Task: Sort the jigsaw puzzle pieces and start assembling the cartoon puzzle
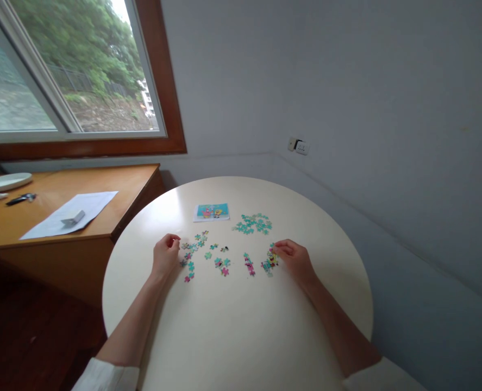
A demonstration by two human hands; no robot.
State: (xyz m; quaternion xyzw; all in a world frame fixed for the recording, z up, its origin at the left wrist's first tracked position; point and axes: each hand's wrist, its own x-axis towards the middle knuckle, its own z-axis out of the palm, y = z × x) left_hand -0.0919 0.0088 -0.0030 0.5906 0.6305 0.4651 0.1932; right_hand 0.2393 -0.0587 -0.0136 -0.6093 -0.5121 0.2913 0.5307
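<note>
Loose jigsaw pieces lie in groups on a round white table (224, 331). My left hand (166, 255) rests beside the left group of pieces (191, 255), its fingers curled in; anything inside them is hidden. On the right, my right hand (295, 259) pinches a small puzzle piece (272, 246) at the edge of a joined yellow and teal cluster (270, 263). Between the hands are a pink joined strip (249, 264), a pink and teal cluster (223, 265) and a few single pieces (208, 255).
Farther back lie a teal picture card (212, 212) with cartoon figures and a heap of teal pieces (254, 223). To the left, a wooden desk (138, 184) holds a paper sheet (94, 203), a small white box (73, 218) and a white plate (6, 182). Walls stand behind and right.
</note>
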